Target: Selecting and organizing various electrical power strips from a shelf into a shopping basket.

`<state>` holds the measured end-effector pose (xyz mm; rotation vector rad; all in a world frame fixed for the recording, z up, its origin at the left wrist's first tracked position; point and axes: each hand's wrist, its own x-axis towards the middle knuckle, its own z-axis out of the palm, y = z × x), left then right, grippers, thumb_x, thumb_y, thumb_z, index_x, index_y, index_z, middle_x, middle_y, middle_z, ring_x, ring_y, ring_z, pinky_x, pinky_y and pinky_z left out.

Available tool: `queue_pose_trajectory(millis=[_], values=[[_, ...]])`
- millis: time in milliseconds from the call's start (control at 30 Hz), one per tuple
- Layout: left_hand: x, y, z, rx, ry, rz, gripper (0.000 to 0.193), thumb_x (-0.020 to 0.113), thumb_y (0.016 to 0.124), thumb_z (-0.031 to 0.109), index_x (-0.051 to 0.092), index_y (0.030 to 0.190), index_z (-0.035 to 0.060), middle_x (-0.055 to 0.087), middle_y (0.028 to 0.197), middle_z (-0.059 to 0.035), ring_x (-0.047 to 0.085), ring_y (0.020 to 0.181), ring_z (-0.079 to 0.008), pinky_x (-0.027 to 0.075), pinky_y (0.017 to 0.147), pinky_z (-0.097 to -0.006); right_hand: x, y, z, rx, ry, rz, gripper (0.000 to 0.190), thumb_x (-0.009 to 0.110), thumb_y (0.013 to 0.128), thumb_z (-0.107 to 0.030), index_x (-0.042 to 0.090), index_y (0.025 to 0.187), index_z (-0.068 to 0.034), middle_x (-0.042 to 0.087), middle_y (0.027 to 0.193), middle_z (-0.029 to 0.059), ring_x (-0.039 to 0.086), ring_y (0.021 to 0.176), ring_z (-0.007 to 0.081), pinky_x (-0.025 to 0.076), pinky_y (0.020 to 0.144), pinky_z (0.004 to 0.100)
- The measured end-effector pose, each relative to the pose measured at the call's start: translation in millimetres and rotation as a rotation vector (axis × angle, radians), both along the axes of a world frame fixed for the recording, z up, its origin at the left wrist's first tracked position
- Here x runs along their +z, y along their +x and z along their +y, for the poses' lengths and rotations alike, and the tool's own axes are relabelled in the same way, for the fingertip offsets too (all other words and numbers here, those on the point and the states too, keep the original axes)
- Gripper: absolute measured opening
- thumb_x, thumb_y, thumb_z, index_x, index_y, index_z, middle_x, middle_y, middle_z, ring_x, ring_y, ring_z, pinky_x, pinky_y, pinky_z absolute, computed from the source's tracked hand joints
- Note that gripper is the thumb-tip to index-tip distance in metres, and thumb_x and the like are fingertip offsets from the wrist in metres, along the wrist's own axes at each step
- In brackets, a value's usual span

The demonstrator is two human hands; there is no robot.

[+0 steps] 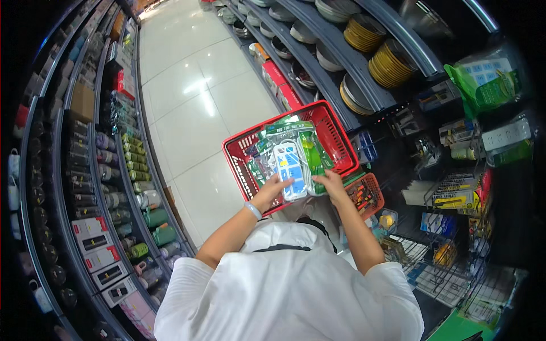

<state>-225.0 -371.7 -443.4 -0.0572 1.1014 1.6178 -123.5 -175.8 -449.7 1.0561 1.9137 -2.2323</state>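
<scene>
A power strip (290,166) with a white body and blue socket panels lies in its clear and green plastic packaging, its white cord bundled alongside. My left hand (273,191), with a pale bangle on the wrist, grips the pack's near left side, thumb over the power strip. At the near right edge, my right hand (329,184) grips the same pack by its green part. The pack is over a red plastic shopping basket (339,138) with slotted walls. Other clear and green packages (257,168) are in the basket, partly hidden under the pack.
Shelves on the left hold bottles, cups and boxed goods (106,273). Bowls and yellow-rimmed plates (390,64) fill the right shelves. Packaged utility knives (456,198) hang on a wire rack at right. An orange basket (367,194) stands beside the red one. Tiled floor (187,106) runs ahead.
</scene>
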Motion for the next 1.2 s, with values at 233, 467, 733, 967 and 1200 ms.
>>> queue_pose_trajectory(millis=[233,467,733,967,1200], values=[[48,8,-6,-0.045,0.233,0.228,0.052,0.062,0.075,0.001,0.035,0.121,0.0028,0.052,0.109,-0.0075,0.052,0.099,-0.0149,0.043,0.086,-0.0298,52,36,-32,-0.021,-0.064,0.203,0.04,0.061,0.076,-0.007,0.049,0.113,0.001,0.058,0.103,0.0058,0.055,0.091,0.0134,0.043,0.082,0.0271],[102,20,26,-0.453,0.313,0.408,0.057,0.066,0.073,0.003,0.036,0.122,0.0022,0.052,0.111,-0.0065,0.05,0.101,-0.0146,0.041,0.087,-0.0291,125,71,16,-0.345,-0.018,0.539,0.051,0.061,0.08,-0.018,0.038,0.123,-0.003,0.048,0.117,0.0074,0.046,0.106,0.0154,0.035,0.092,0.0312],[131,68,74,-0.72,0.435,0.401,0.057,0.067,0.071,0.002,0.038,0.12,0.0011,0.054,0.109,-0.0069,0.053,0.099,-0.0143,0.043,0.085,-0.0293,191,143,33,-0.668,0.135,0.641,0.023,0.061,0.08,-0.015,0.058,0.099,-0.002,0.062,0.093,0.0028,0.057,0.081,0.0095,0.045,0.073,0.0238],[239,112,153,-0.973,0.741,0.61,0.056,0.066,0.073,0.004,0.037,0.121,0.0002,0.052,0.11,-0.0069,0.051,0.1,-0.0131,0.041,0.087,-0.0294,333,227,59,-0.691,0.502,0.755,0.02,0.064,0.075,-0.007,0.06,0.094,-0.001,0.062,0.089,0.0045,0.057,0.077,0.0094,0.046,0.07,0.0245],[346,174,241,-0.914,0.89,0.721,0.047,0.06,0.081,0.012,0.035,0.12,0.0011,0.051,0.109,-0.0067,0.049,0.099,-0.0116,0.042,0.086,-0.0289,446,275,134,-0.881,0.7,0.856,0.02,0.065,0.076,-0.013,0.061,0.09,0.001,0.063,0.083,0.0068,0.059,0.068,0.0107,0.048,0.06,0.0241]])
